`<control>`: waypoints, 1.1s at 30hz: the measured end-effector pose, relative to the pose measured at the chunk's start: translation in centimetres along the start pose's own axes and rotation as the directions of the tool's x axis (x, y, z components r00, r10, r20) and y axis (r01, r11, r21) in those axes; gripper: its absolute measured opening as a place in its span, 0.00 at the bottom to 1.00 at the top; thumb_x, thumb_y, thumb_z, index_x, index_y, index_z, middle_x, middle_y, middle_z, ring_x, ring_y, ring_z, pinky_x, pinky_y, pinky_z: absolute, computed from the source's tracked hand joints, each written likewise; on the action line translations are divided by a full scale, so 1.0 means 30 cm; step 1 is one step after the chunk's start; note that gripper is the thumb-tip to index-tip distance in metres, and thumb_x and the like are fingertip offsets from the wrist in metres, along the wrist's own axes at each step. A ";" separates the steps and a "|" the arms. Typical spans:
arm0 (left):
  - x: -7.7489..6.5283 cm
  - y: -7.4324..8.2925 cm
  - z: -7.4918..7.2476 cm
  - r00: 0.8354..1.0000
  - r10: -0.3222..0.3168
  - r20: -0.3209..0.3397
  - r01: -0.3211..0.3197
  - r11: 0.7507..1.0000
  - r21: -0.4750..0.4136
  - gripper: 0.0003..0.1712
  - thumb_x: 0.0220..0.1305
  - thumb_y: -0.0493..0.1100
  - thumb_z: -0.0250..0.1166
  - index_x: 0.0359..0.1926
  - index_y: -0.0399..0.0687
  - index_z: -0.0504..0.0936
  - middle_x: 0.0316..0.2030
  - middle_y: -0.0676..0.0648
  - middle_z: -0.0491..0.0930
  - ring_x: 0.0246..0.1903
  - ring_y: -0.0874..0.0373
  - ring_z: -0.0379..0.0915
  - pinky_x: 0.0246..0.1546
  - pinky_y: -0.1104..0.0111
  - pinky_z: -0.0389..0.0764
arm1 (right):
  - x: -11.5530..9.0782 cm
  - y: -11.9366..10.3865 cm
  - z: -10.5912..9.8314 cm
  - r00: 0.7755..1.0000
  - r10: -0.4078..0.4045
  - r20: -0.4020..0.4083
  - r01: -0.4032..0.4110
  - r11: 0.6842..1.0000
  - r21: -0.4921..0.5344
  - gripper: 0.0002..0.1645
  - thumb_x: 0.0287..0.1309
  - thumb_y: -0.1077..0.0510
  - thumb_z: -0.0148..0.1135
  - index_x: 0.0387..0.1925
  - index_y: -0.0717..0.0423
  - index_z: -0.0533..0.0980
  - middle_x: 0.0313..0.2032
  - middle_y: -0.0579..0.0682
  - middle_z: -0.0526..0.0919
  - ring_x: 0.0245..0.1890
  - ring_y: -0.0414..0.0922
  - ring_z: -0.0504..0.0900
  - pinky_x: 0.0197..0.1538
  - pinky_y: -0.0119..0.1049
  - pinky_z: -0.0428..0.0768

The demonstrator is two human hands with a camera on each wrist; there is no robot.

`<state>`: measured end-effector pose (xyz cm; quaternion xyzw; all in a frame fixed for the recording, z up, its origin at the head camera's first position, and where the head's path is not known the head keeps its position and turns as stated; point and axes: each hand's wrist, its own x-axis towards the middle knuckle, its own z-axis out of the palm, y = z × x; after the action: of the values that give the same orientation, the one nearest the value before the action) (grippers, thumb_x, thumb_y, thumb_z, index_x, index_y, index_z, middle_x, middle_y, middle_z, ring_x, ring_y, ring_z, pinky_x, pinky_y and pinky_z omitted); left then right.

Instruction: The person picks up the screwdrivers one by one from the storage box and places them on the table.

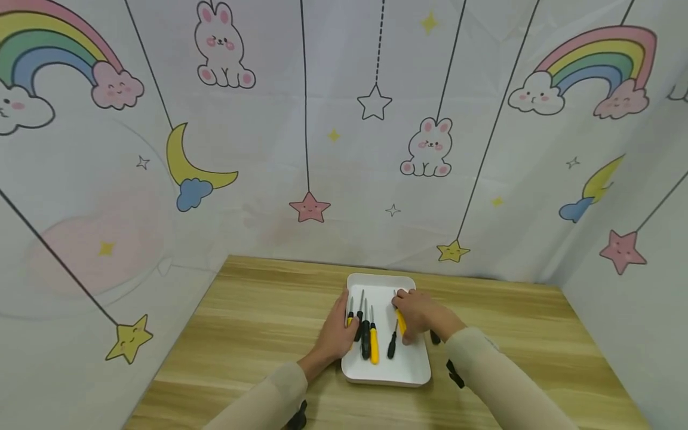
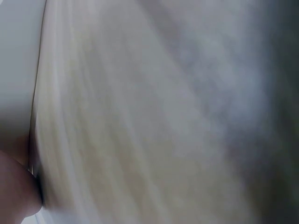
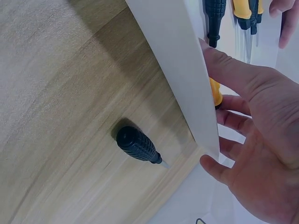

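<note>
A white rectangular tray stands on the wooden table with several screwdrivers in it. My left hand holds the tray's left wall, thumb over the rim; its wrist view is mostly blurred table. Beside that thumb, yellow-handled and black-handled screwdrivers lie in a group, a yellow one nearest the middle. Over the right wall reaches my right hand, its thumb and fingers around the handle of a yellow screwdriver, partly hidden behind the rim. Close by lies a small black screwdriver inside the tray.
Another black screwdriver lies on the table, just outside the tray's right wall. A white curtain printed with rainbows, rabbits and stars surrounds the table's back and sides.
</note>
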<state>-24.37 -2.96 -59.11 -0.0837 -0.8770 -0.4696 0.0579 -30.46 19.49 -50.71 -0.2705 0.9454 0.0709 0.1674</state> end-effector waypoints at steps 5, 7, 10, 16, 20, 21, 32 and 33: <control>-0.002 0.010 0.002 1.000 0.017 -0.003 -0.017 1.000 -0.004 0.43 0.79 0.41 0.57 0.84 0.36 0.48 0.82 0.35 0.52 0.80 0.40 0.50 0.79 0.46 0.55 | -0.006 0.008 0.000 1.000 0.010 0.004 -0.010 1.000 0.027 0.56 0.45 0.42 0.88 0.72 0.56 0.72 0.71 0.57 0.72 0.65 0.58 0.73 0.72 0.56 0.72; -0.001 0.013 0.003 1.000 0.021 -0.007 -0.021 1.000 -0.007 0.42 0.79 0.41 0.57 0.84 0.36 0.48 0.82 0.34 0.52 0.80 0.40 0.50 0.79 0.46 0.55 | -0.007 0.011 0.000 1.000 0.016 0.002 -0.016 0.999 0.041 0.57 0.44 0.42 0.88 0.72 0.55 0.72 0.71 0.56 0.72 0.66 0.58 0.73 0.72 0.56 0.73; 0.001 0.014 0.003 1.000 0.014 -0.005 -0.014 1.000 -0.005 0.43 0.79 0.42 0.57 0.85 0.38 0.47 0.82 0.35 0.52 0.80 0.41 0.50 0.79 0.48 0.55 | -0.005 0.014 0.001 1.000 0.020 -0.001 -0.020 0.999 0.049 0.58 0.42 0.42 0.89 0.72 0.55 0.71 0.71 0.56 0.72 0.66 0.59 0.73 0.72 0.56 0.72; -0.008 0.025 -0.017 1.000 -0.004 -0.022 0.004 1.000 -0.015 0.45 0.76 0.41 0.59 0.85 0.38 0.48 0.82 0.36 0.53 0.80 0.40 0.51 0.79 0.47 0.56 | 0.009 0.018 0.013 1.000 0.009 -0.024 -0.007 0.997 0.075 0.57 0.43 0.41 0.88 0.72 0.54 0.71 0.71 0.55 0.72 0.67 0.58 0.72 0.72 0.56 0.72; -0.006 0.032 -0.030 1.000 0.001 -0.028 -0.002 1.000 -0.009 0.44 0.76 0.41 0.59 0.84 0.37 0.48 0.82 0.36 0.53 0.80 0.41 0.52 0.78 0.46 0.56 | 0.022 0.019 0.012 0.999 0.007 -0.031 -0.004 0.997 0.083 0.57 0.44 0.41 0.88 0.73 0.53 0.71 0.72 0.54 0.71 0.67 0.58 0.72 0.72 0.56 0.72; -0.004 0.034 -0.030 1.000 0.001 -0.027 -0.001 1.000 -0.006 0.44 0.76 0.41 0.59 0.84 0.37 0.48 0.82 0.36 0.53 0.80 0.41 0.51 0.79 0.46 0.56 | 0.025 0.021 0.013 0.999 0.009 -0.032 -0.006 0.996 0.085 0.57 0.43 0.42 0.88 0.72 0.54 0.71 0.72 0.55 0.71 0.67 0.58 0.72 0.72 0.56 0.72; -0.028 0.027 0.014 1.000 -0.008 -0.026 0.007 1.000 -0.014 0.44 0.76 0.40 0.59 0.84 0.37 0.49 0.81 0.34 0.53 0.80 0.38 0.52 0.78 0.44 0.56 | -0.014 0.016 0.023 1.000 -0.010 -0.002 0.010 1.000 0.026 0.55 0.45 0.41 0.87 0.72 0.55 0.72 0.71 0.55 0.72 0.64 0.58 0.74 0.71 0.55 0.74; -0.028 0.027 0.014 0.999 -0.009 -0.032 0.009 1.000 -0.013 0.44 0.76 0.40 0.59 0.84 0.37 0.49 0.81 0.34 0.54 0.80 0.38 0.52 0.78 0.44 0.56 | -0.010 0.017 0.024 1.000 -0.014 -0.004 0.014 1.000 0.028 0.55 0.45 0.41 0.87 0.71 0.55 0.72 0.70 0.55 0.72 0.64 0.58 0.74 0.71 0.55 0.74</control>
<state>-23.39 -2.24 -58.85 -0.0727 -0.8732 -0.4770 0.0693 -30.28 20.22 -51.25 -0.2749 0.9447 0.0559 0.1697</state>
